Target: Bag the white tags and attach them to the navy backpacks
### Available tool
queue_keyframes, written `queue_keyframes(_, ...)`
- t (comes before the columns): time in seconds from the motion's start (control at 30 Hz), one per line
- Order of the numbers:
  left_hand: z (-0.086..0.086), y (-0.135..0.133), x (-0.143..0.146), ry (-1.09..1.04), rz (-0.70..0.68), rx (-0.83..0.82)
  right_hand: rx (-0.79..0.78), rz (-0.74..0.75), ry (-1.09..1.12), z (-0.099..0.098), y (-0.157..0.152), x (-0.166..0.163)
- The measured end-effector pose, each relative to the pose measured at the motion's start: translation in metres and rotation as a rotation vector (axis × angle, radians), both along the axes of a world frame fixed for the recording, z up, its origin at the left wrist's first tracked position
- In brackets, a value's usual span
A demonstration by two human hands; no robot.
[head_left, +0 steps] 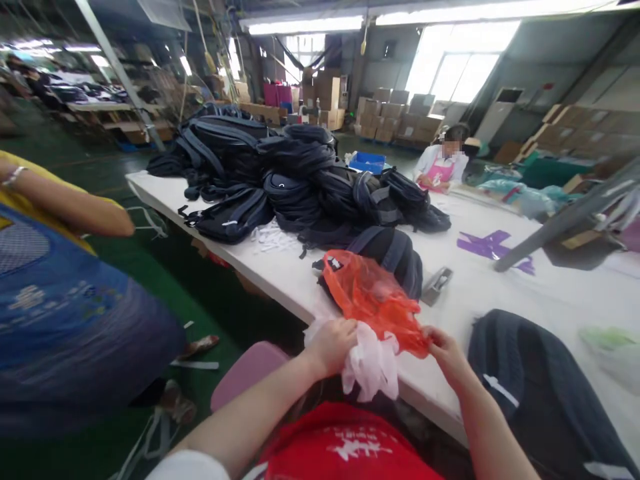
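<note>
My left hand [334, 345] grips a bunch of thin white plastic bags [373, 365] at the near edge of the white table [475, 300]. My right hand [447, 355] pinches the lower corner of an orange plastic bag [373, 297], which lies crumpled over the white bunch and against a dark backpack [395, 257]. The two hands are close together, just above my red shirt.
A big heap of dark backpacks [280, 177] covers the far left of the table. Another dark backpack [540, 387] lies at my right. A metal stapler [436, 285] and purple pieces [487, 245] sit mid-table. A person in blue [65, 313] stands left; a person in pink [443, 167] sits across.
</note>
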State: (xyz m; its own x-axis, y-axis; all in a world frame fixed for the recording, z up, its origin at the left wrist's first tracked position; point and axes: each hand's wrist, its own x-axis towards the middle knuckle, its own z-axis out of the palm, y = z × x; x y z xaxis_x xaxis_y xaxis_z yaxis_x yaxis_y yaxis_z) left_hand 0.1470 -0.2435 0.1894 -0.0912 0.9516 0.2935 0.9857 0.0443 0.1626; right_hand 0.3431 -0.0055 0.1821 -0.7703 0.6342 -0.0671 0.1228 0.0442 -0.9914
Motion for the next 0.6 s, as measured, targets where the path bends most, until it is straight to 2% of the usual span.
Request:
queue_keyframes(0.1,0.013,0.028,-0.013,0.201,-0.045,0.079,0.024,0.194,-0.146,0.01,0.05,0.007)
queue_keyframes(0.13,0.017,0.037,-0.018,0.25,-0.069,0.095,-0.004,0.198,-0.138,0.015,0.065,0.005)
queue_keyframes(0.23,0.026,0.058,-0.031,0.319,-0.117,0.09,-0.087,0.038,0.026,0.035,0.096,-0.018)
queue_keyframes(0.27,0.027,0.064,-0.034,0.336,-0.13,0.074,-0.083,0.018,0.07,0.041,0.101,-0.03)
queue_keyframes(0.33,0.027,0.075,-0.039,0.362,-0.158,0.042,-0.005,0.088,0.065,0.051,0.102,-0.059)
queue_keyframes(0.4,0.026,0.083,-0.045,0.364,-0.189,0.003,0.149,0.181,-0.038,0.052,0.095,-0.09)
queue_keyframes(0.43,0.025,0.087,-0.049,0.349,-0.194,-0.028,0.229,0.182,-0.095,0.05,0.091,-0.105)
queue_keyframes(0.5,0.024,0.093,-0.064,0.271,-0.181,-0.13,0.346,0.07,-0.17,0.041,0.087,-0.129)
queue_keyframes(0.6,0.025,0.098,-0.105,0.028,-0.126,-0.318,0.411,-0.192,-0.195,0.03,0.1,-0.147)
